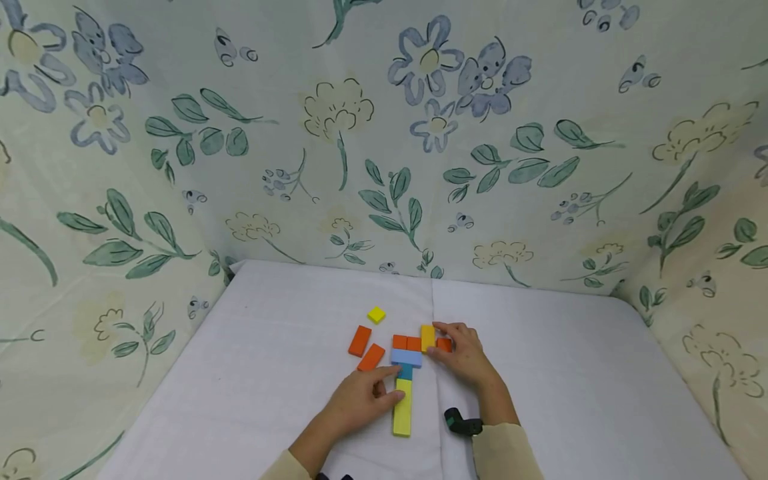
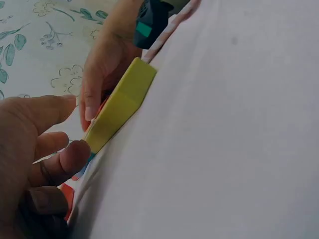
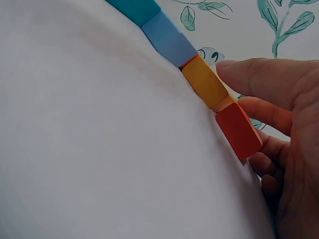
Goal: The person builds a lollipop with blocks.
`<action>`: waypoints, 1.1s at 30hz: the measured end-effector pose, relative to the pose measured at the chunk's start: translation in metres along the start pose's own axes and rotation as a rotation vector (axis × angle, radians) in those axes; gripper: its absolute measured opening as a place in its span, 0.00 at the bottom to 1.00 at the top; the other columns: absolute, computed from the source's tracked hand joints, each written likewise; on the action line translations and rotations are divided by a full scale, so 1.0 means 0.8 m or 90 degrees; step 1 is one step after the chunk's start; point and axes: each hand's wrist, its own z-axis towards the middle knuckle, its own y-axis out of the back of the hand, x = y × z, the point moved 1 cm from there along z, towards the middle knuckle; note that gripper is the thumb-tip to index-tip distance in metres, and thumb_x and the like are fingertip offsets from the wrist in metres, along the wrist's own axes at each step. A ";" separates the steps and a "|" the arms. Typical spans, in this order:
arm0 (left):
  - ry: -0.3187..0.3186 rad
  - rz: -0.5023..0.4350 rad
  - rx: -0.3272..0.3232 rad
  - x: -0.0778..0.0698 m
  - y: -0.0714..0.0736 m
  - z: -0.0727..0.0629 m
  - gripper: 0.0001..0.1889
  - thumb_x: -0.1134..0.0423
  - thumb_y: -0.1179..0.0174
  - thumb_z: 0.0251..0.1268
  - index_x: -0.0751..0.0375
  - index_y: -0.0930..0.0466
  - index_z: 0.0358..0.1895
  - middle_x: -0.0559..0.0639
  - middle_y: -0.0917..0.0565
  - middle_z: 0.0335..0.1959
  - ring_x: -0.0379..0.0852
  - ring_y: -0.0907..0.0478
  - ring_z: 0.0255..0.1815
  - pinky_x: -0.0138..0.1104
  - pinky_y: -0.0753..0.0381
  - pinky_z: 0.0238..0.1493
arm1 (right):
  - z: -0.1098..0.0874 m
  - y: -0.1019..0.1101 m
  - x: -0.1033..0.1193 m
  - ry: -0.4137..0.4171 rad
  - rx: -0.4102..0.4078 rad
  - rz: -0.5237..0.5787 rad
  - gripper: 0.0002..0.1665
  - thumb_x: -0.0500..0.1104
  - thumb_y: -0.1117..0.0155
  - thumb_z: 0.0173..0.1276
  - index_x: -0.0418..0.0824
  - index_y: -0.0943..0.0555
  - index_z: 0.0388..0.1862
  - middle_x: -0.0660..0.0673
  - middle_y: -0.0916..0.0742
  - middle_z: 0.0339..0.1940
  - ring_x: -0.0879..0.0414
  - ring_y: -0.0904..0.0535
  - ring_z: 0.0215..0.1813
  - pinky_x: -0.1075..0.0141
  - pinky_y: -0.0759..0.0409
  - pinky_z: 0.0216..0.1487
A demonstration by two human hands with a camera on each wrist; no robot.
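Blocks point(image 1: 407, 358), ten counted in the head view, are laid on a table point(image 1: 252, 373) covered in white cloth. Seven are gathered in a T-like figure: one long yellow-green block point(image 1: 402, 419), one teal block point(image 1: 405, 374), one periwinkle block point(image 1: 414, 359), two red squares point(image 1: 400, 342) side by side, one amber block point(image 1: 427, 338), and one red block point(image 1: 444, 345) at the right end, partly covered by the hand. Three are set apart to the left: two orange-red blocks point(image 1: 360, 341), tilted, and one small yellow block point(image 1: 376, 315), turned like a diamond.

The amber block, just right of the two squares, is pinched by the right hand point(image 1: 467, 353), its index finger at the far end and its thumb at the near end; the gap is only as wide as the block is long.

By the left hand point(image 1: 359, 400) nothing is gripped: index finger and thumb are parted and loosely bent, poised at the teal and yellow-green blocks (whether the teal one is truly pressed cannot be told). The remaining left fingers are curled inward. Beige sleeves point(image 1: 504, 453) are worn, and flowered fabric point(image 1: 336, 200) is hung behind.
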 end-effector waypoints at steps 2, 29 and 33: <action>0.016 0.004 -0.015 0.002 0.010 0.000 0.25 0.41 0.39 0.71 0.40 0.21 0.68 0.35 0.27 0.19 0.33 0.32 0.20 0.28 0.33 0.24 | 0.000 0.001 0.001 -0.003 0.001 0.003 0.36 0.57 0.27 0.65 0.59 0.26 0.72 0.48 0.24 0.65 0.46 0.36 0.69 0.40 0.31 0.70; 0.087 0.132 -0.133 0.025 0.036 -0.003 0.16 0.51 0.40 0.74 0.40 0.15 0.61 0.34 0.22 0.17 0.33 0.33 0.18 0.29 0.35 0.22 | 0.000 0.002 0.001 -0.001 0.001 0.008 0.35 0.53 0.28 0.66 0.59 0.25 0.72 0.48 0.24 0.66 0.47 0.36 0.69 0.41 0.31 0.70; 0.096 0.149 -0.150 0.025 0.032 -0.001 0.17 0.49 0.39 0.73 0.41 0.15 0.61 0.32 0.26 0.13 0.32 0.31 0.17 0.29 0.34 0.21 | -0.001 0.001 0.002 0.004 -0.001 0.006 0.35 0.53 0.28 0.66 0.58 0.25 0.72 0.48 0.24 0.66 0.46 0.36 0.69 0.41 0.31 0.70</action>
